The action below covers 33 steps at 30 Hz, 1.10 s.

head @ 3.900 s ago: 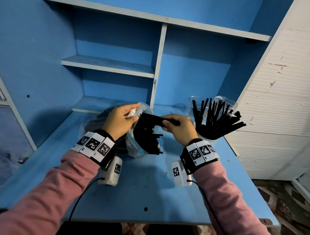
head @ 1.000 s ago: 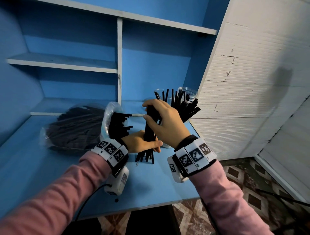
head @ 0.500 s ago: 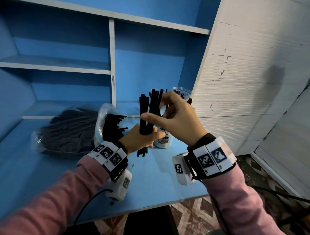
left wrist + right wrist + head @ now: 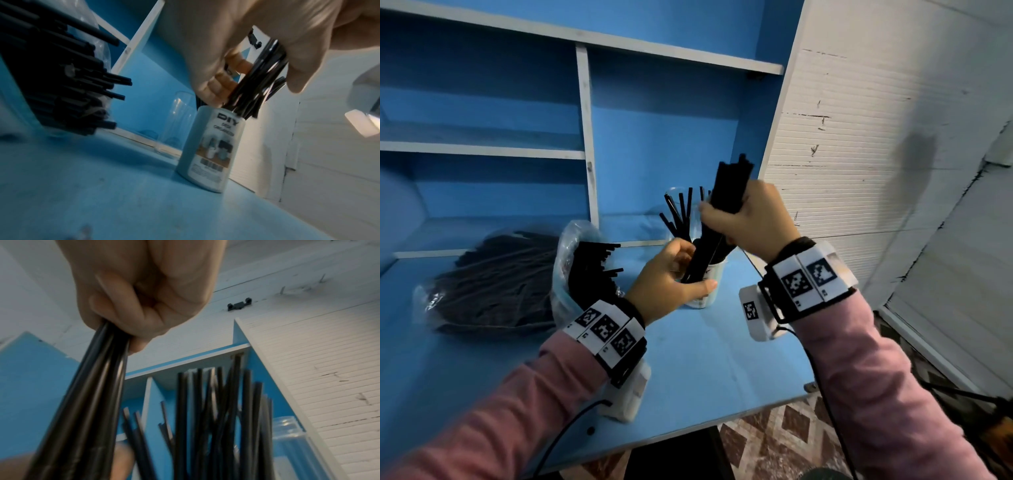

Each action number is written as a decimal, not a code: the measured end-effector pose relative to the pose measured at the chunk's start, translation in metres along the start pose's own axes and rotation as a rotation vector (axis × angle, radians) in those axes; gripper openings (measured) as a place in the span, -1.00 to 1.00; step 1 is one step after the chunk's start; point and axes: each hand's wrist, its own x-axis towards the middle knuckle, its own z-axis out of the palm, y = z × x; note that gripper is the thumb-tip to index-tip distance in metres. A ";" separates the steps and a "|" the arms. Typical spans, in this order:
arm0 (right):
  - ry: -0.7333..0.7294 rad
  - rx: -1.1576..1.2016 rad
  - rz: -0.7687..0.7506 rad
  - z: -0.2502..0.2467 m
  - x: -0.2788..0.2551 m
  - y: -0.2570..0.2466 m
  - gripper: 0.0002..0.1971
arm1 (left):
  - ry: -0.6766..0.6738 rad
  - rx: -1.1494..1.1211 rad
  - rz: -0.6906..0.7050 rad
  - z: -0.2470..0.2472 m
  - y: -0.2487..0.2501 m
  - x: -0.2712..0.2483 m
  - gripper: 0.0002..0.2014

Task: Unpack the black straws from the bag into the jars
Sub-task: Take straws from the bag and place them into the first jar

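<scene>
Since half-second back, bundle of thin black plastic straws [image 4: 729, 202] dropped tip-first into white labelled jar [image 4: 211, 151]. Right hand [image 4: 753, 222] clenched round mid-bundle; left hand [image 4: 671, 284] fingers curled round lower ends just above rim. Light, slick, springy: grip mid-length, firmly. Clear plastic bag [image 4: 565, 253] behind left wrist.

A blue shelving unit [image 4: 664, 130] with white-edged boards fills the upper left and centre of the head view, split by a white upright divider [image 4: 587, 137]. Below it runs a blue surface [image 4: 705, 359]. To the right stands a white ribbed wall panel [image 4: 859, 154], scuffed with dark marks. At lower right lies a brown, diamond-patterned floor [image 4: 774, 442], possibly tiled.
</scene>
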 end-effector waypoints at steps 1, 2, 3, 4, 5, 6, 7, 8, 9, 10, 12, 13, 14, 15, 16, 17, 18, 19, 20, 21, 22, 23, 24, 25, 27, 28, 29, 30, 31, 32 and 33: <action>0.045 0.014 0.018 -0.006 0.005 0.003 -0.60 | 0.043 0.032 -0.024 -0.001 -0.008 0.002 -0.52; 0.084 0.026 0.030 -0.011 0.009 0.006 -0.61 | 0.077 0.061 -0.042 0.000 -0.014 0.003 -0.45; 0.112 0.025 0.038 -0.016 0.013 0.009 -0.62 | 0.097 0.086 -0.065 0.001 -0.021 0.005 -0.39; 0.128 0.018 0.044 -0.019 0.016 0.011 -0.63 | 0.111 0.100 -0.087 0.002 -0.025 0.007 -0.34; 0.134 0.013 0.052 -0.021 0.019 0.014 -0.64 | 0.117 0.108 -0.117 0.004 -0.029 0.010 -0.31; 0.136 0.015 0.061 -0.023 0.022 0.016 -0.65 | 0.123 0.104 -0.138 0.006 -0.033 0.015 -0.27; 0.137 0.022 0.069 -0.024 0.025 0.018 -0.65 | 0.114 0.097 -0.158 0.007 -0.036 0.021 -0.22; 0.138 0.027 0.077 -0.025 0.029 0.020 -0.64 | 0.090 0.087 -0.172 0.009 -0.039 0.027 -0.16; 0.138 0.026 0.082 -0.025 0.031 0.023 -0.64 | 0.051 0.082 -0.191 0.010 -0.040 0.034 -0.11; 0.136 0.019 0.085 -0.025 0.034 0.025 -0.65 | 0.013 0.075 -0.206 0.011 -0.040 0.040 -0.09; 0.128 0.005 0.083 -0.024 0.038 0.028 -0.66 | -0.027 0.079 -0.238 0.012 -0.038 0.048 -0.06; 0.125 -0.001 0.083 -0.023 0.040 0.030 -0.67 | -0.033 0.085 -0.244 0.013 -0.038 0.052 -0.04; 0.122 -0.008 0.085 -0.022 0.042 0.033 -0.67 | -0.047 0.094 -0.245 0.013 -0.042 0.056 -0.03; 0.118 -0.017 0.091 -0.021 0.044 0.035 -0.68 | -0.063 0.108 -0.243 0.014 -0.044 0.059 -0.02; 0.113 -0.028 0.098 -0.020 0.047 0.038 -0.67 | -0.081 0.120 -0.236 0.014 -0.049 0.061 -0.03; 0.105 -0.043 0.111 -0.019 0.048 0.040 -0.64 | -0.091 0.130 -0.238 0.014 -0.052 0.062 -0.04; 0.096 -0.059 0.122 -0.018 0.050 0.042 -0.61 | -0.096 0.136 -0.241 0.013 -0.053 0.062 -0.04; 0.085 -0.072 0.132 -0.016 0.051 0.044 -0.58 | -0.097 0.137 -0.240 0.013 -0.052 0.061 -0.04; 0.077 -0.083 0.137 -0.015 0.053 0.046 -0.57 | -0.098 0.141 -0.235 0.013 -0.050 0.060 -0.04; 0.070 -0.091 0.141 -0.013 0.053 0.047 -0.56 | -0.098 0.147 -0.235 0.012 -0.046 0.058 -0.05; 0.069 -0.096 0.143 -0.011 0.054 0.049 -0.56 | -0.098 0.153 -0.237 0.012 -0.043 0.058 -0.08; 0.074 -0.098 0.141 -0.010 0.056 0.050 -0.57 | -0.098 0.157 -0.237 0.012 -0.041 0.057 -0.11; 0.079 -0.105 0.140 -0.009 0.057 0.052 -0.57 | -0.100 0.156 -0.234 0.013 -0.040 0.057 -0.14; 0.078 -0.121 0.136 -0.008 0.058 0.052 -0.56 | -0.103 0.155 -0.232 0.013 -0.039 0.056 -0.18; 0.059 -0.155 0.126 -0.005 0.060 0.054 -0.56 | -0.099 0.155 -0.229 0.013 -0.040 0.057 -0.23; 0.044 -0.161 0.123 -0.003 0.060 0.054 -0.56 | -0.094 0.154 -0.229 0.014 -0.040 0.057 -0.25; 0.028 -0.161 0.123 -0.001 0.060 0.054 -0.56 | -0.090 0.157 -0.232 0.014 -0.040 0.057 -0.26; 0.013 -0.161 0.122 0.001 0.059 0.055 -0.56 | -0.081 0.157 -0.232 0.014 -0.040 0.056 -0.27; -0.005 -0.162 0.120 0.003 0.058 0.055 -0.56 | -0.076 0.160 -0.236 0.015 -0.040 0.056 -0.27; -0.024 -0.161 0.121 0.006 0.057 0.057 -0.59 | -0.069 0.162 -0.237 0.015 -0.040 0.056 -0.27; -0.040 -0.157 0.121 0.008 0.056 0.059 -0.62 | -0.069 0.165 -0.243 0.016 -0.040 0.057 -0.26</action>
